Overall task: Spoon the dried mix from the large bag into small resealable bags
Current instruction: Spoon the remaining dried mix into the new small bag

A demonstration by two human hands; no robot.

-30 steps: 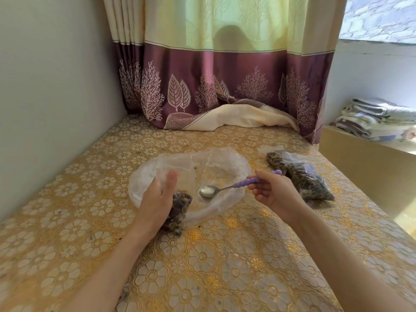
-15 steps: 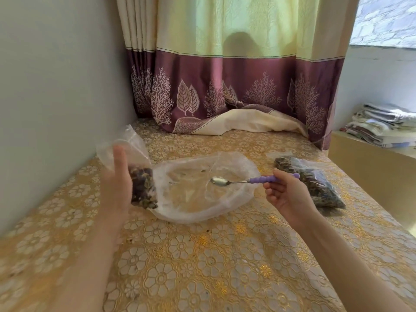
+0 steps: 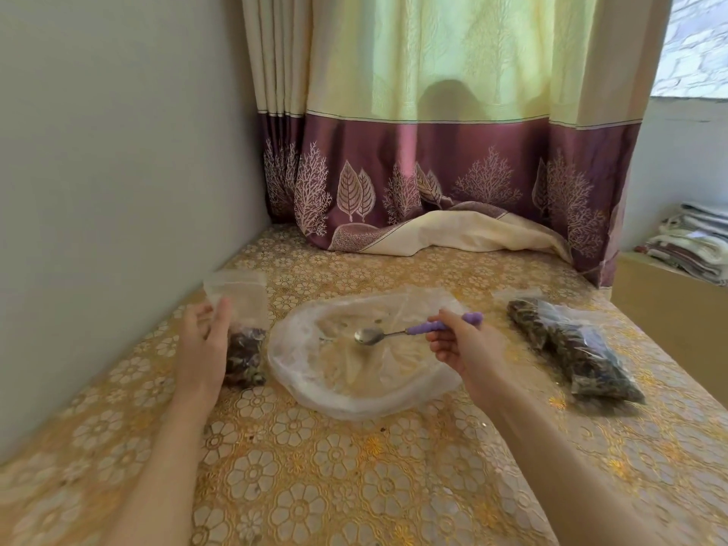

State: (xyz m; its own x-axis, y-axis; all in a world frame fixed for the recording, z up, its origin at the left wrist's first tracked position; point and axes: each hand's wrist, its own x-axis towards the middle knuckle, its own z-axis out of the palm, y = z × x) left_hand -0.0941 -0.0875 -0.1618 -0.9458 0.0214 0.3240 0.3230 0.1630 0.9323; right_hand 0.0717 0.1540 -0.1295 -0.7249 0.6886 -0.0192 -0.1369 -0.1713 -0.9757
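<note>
A large clear bag point(image 3: 346, 396) lies flattened on the gold floral tablecloth point(image 3: 335, 486), almost empty, with a few crumbs inside. Over it my right hand point(image 3: 465, 344) grips the purple handle of a metal spoon point(image 3: 370, 336); the bowl of the spoon looks empty. To the left, by the wall, a small resealable bag point(image 3: 246, 350) lies on the cloth with dark dried mix in its lower part. My left hand point(image 3: 203, 344) is beside this bag with straight fingers, touching its edge or just off it.
Filled small bags of dried mix point(image 3: 579, 348) lie at the right of the table. A grey wall point(image 3: 118, 191) runs along the left. A purple and yellow curtain point(image 3: 433, 171) hangs behind. Folded cloths point(image 3: 693, 246) rest on a shelf at far right.
My left hand carried the small bag from in front of the large bag to the left by the wall, laid it down and opened. The spoon stayed over the large bag.
</note>
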